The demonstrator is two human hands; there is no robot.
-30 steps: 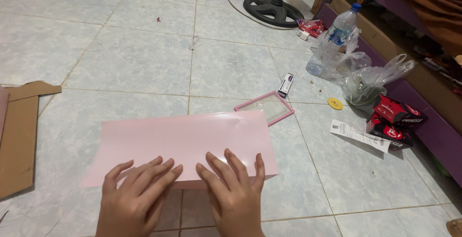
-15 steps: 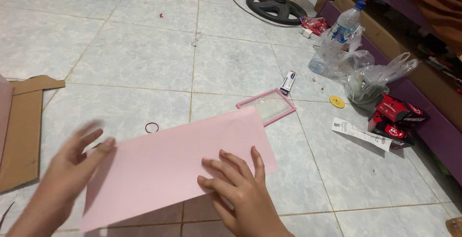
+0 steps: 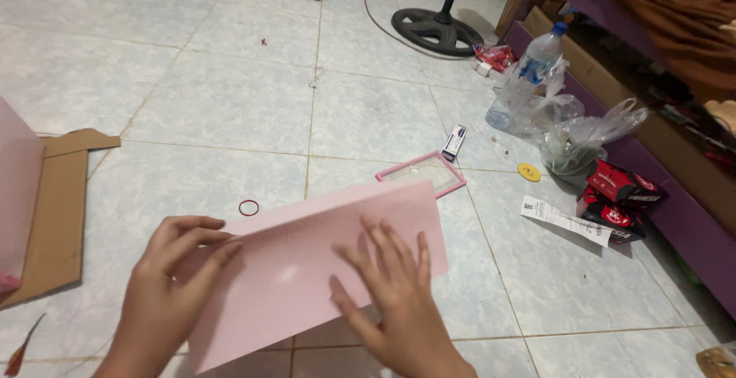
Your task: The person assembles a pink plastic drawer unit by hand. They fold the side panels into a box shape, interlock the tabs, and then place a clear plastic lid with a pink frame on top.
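Observation:
A pink sheet of paper (image 3: 307, 248) lies tilted on the tiled floor in front of me, its left end raised a little. My left hand (image 3: 172, 286) grips the sheet's left edge between fingers and thumb. My right hand (image 3: 391, 294) rests flat on the sheet's right half with its fingers spread. A small red rubber band (image 3: 248, 208) lies on the floor just beyond the left hand.
Flattened brown cardboard (image 3: 57, 209) lies at the left beside a pink sheet stack (image 3: 15, 186). A pink-framed lid (image 3: 422, 172), a small box (image 3: 455, 142), a yellow disc (image 3: 528, 172), a receipt (image 3: 563, 219), red packets (image 3: 617, 194), plastic bags (image 3: 583, 136), a water bottle (image 3: 529, 71) and a fan base (image 3: 437, 31) crowd the right.
Both hands were flat on the level sheet. My left hand went out to the left edge and took hold of it; the sheet turned and tilted, uncovering the rubber band.

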